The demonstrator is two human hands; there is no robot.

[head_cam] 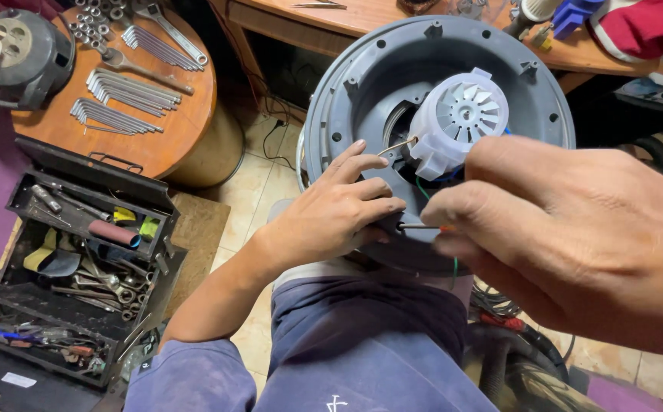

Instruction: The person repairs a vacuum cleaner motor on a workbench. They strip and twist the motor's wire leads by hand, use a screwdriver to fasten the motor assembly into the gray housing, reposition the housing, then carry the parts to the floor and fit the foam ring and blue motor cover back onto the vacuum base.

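R hand (576,236) pinched shut on screwdriver (421,226), shaft lying horiz, tip pointing left into rim of grey round housing (362,91) on lap. L hand (339,210) curled, gripping housing edge beside tip. White fan motor (461,118) at centre.

Matt grey plastic housing (362,84), white ribbed plastic fan (460,118), shiny metal wrenches (129,90) on a smooth, glossy wooden worktop (186,114).

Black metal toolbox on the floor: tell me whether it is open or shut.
Open: the black metal toolbox has its tiered trays spread apart, exposing wrenches and other tools.
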